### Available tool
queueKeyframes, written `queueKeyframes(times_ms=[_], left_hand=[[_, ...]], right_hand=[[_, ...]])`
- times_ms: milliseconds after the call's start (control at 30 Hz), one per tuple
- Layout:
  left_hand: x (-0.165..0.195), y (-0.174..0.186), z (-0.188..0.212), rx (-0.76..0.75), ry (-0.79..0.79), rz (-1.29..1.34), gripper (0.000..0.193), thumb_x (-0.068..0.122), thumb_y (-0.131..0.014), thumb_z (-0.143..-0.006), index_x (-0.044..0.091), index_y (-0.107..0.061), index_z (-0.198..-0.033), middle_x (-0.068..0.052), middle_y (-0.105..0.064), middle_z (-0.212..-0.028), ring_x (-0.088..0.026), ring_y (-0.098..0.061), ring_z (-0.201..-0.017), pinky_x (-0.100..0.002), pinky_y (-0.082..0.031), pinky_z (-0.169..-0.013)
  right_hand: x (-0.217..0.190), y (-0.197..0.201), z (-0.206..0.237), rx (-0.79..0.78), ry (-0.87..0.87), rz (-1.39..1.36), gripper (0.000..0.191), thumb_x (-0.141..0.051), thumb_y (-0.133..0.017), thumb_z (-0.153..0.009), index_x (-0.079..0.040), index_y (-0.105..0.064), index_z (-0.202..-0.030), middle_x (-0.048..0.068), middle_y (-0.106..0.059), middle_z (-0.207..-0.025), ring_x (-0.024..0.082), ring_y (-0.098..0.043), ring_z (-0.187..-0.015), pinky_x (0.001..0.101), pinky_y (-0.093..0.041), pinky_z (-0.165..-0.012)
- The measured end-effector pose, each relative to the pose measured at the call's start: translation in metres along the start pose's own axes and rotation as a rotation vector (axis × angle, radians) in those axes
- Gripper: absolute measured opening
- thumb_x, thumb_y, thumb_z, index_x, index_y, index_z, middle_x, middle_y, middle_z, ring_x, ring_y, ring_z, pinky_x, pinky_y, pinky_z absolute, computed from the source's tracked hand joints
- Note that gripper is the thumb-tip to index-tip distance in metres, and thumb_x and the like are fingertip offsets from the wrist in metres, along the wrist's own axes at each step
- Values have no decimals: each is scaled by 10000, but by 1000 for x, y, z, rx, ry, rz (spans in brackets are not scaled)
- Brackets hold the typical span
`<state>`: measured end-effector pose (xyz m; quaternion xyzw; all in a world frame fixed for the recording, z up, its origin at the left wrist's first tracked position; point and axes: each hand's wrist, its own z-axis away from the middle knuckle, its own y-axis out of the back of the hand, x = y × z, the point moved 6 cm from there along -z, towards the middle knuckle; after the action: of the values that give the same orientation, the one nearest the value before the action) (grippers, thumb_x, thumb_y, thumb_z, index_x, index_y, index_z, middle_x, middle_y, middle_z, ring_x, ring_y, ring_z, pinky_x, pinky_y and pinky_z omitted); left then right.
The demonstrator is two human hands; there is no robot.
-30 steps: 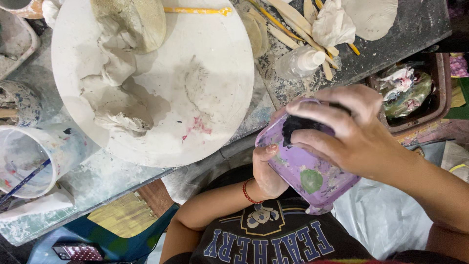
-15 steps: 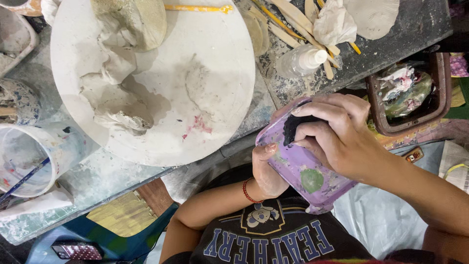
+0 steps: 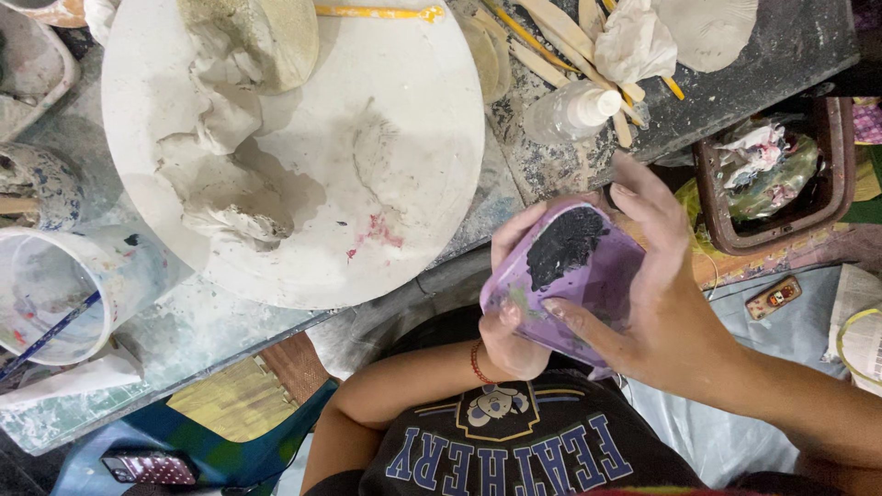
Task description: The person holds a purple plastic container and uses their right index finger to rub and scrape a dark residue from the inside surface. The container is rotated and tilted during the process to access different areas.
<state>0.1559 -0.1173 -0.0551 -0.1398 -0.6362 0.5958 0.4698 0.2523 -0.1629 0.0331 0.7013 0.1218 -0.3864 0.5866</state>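
Observation:
I hold a small purple painted piece (image 3: 597,285) with a black patch (image 3: 565,246) on its upper face, just in front of my chest. My left hand (image 3: 503,321), with a red band at the wrist, grips its lower left edge from below. On the right side and underside lies my right hand (image 3: 666,303), fingers spread and the index finger across the lower face. Both hands are below the table's front edge.
A round white board (image 3: 413,138) carries grey clay lumps (image 3: 220,188). A spray bottle (image 3: 574,110), wooden modelling tools (image 3: 551,32), a paint-stained cup (image 3: 64,294) with a brush and a brown tray (image 3: 831,174) of rags lie around it. A phone (image 3: 147,467) rests on a blue seat.
My right hand has slid off the top of the purple piece to its right side, uncovering the black patch. The piece has tipped its face up towards me.

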Motion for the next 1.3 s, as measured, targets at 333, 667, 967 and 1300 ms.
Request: queueKeyframes(times_ms=[333,667,967,1300], left_hand=[[-9,9,4,-41,-102,-56,774,524,-606,-961,105,-342,-1556,-238,-382,-1567,-349,-418,-1466,-525,-335,-1263],[-11,17,8,2,-149,-20,748,468,-661,-959,104,-364,-1541,-221,-374,-1580,-350,-403,-1471,-531,-329,-1257],[-8,13,11,-53,-223,-26,709,481,-614,-991,129,-347,-1545,-221,-355,-1576,-346,-394,-1485,-530,-335,-1254],[-5,12,10,-63,-236,13,724,448,-586,-984,120,-318,-1570,-248,-351,-1602,-373,-402,-1458,-548,-344,-1227]], right_hand=[[9,-25,8,-36,-112,-46,951,-251,-750,-860,33,-155,-1545,280,-229,-1594,443,-202,-1527,540,-157,-1258],[12,-33,6,-74,-101,-76,917,-280,-760,-862,2,-193,-1525,235,-260,-1591,452,-157,-1544,543,-124,-1252],[12,-36,5,-93,-92,-48,922,-327,-742,-863,-11,-181,-1522,235,-255,-1591,474,-142,-1536,578,-115,-1240],[12,-36,5,-117,-77,-80,904,-354,-703,-901,-10,-161,-1537,262,-226,-1603,530,-104,-1550,611,-120,-1241]])
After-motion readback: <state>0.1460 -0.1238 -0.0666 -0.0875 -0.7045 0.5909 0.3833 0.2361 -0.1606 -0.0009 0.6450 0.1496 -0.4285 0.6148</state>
